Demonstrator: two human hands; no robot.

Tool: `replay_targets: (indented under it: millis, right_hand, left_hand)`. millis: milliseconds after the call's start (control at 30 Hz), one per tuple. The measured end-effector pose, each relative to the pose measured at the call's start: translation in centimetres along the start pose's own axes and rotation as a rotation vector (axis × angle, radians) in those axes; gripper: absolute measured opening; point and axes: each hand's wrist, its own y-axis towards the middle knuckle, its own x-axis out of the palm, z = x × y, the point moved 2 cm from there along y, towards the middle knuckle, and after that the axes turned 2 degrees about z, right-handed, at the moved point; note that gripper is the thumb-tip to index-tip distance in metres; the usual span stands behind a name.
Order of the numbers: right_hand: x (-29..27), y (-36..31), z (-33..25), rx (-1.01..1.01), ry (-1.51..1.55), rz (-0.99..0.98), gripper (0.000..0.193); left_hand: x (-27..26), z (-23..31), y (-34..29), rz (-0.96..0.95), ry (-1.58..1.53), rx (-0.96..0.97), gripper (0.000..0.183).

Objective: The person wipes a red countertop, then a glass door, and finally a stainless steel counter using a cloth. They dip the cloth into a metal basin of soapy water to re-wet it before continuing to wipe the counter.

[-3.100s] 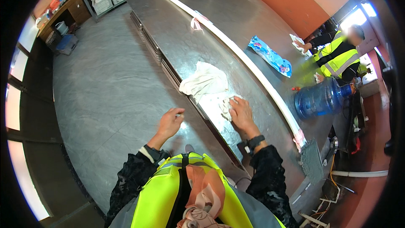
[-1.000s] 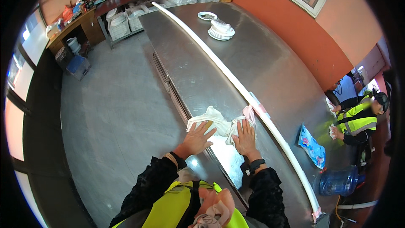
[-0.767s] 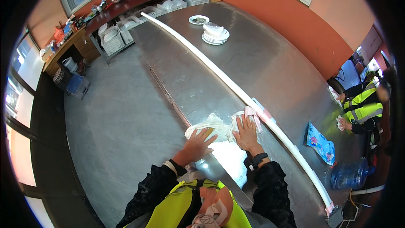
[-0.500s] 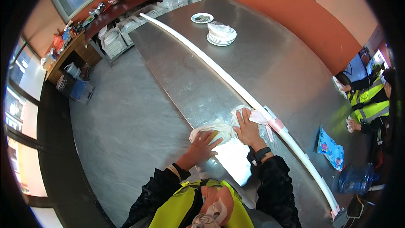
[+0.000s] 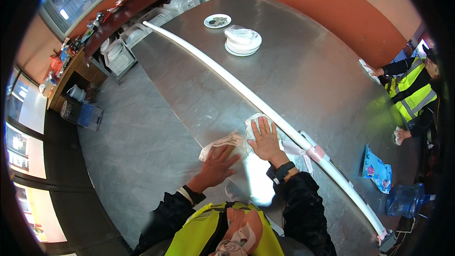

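My left hand (image 5: 215,166) lies with fingers spread on a crumpled whitish cloth (image 5: 232,138) at the near left edge of the steel table (image 5: 308,80). Beside it, my right hand (image 5: 266,140) presses flat, fingers apart, on a white cloth (image 5: 251,119). The two cloth parts meet between my hands; I cannot tell if they are one piece. A long white pipe (image 5: 213,64) runs across the tabletop just beyond my right hand. Pink tape (image 5: 316,152) wraps it, and a pale pink strip (image 5: 295,149) hangs near my right wrist.
Farther off stand stacked white plates (image 5: 243,45) and a plate with small bits (image 5: 217,21). At right are a blue patterned bag (image 5: 377,168), a clear blue water jug (image 5: 405,200) and a co-worker (image 5: 412,87) with cloths. Crates of dishes (image 5: 118,59) sit under the back shelf.
Both my hands have slid forward and left over the tabletop with the cloth. The view has shifted slightly. The co-worker's far hand has reached farther along the table with its cloth.
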Motion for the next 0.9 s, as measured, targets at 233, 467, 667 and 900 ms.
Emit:
replay_targets:
  millis: [233, 467, 667, 900]
  right_hand:
    - [0.0, 2.3, -0.9, -0.01, 0.021, -0.028, 0.075]
    - [0.3, 5.3, -2.6, -0.006, -0.009, 0.042, 0.076]
    - [0.9, 9.0, -4.2, -0.016, 0.111, 0.202, 0.076]
    - [0.9, 17.6, -8.6, -0.06, 0.18, 0.338, 0.075]
  left_hand:
    - [-0.6, -2.2, 0.5, 0.048, -0.018, 0.037, 0.063]
    - [-1.3, -5.6, 0.9, 0.072, -0.024, 0.091, 0.063]
    - [-2.8, -9.5, 1.9, -0.069, 0.002, 0.062, 0.063]
    - [-5.2, -17.5, 2.7, -0.095, -0.03, -0.002, 0.066]
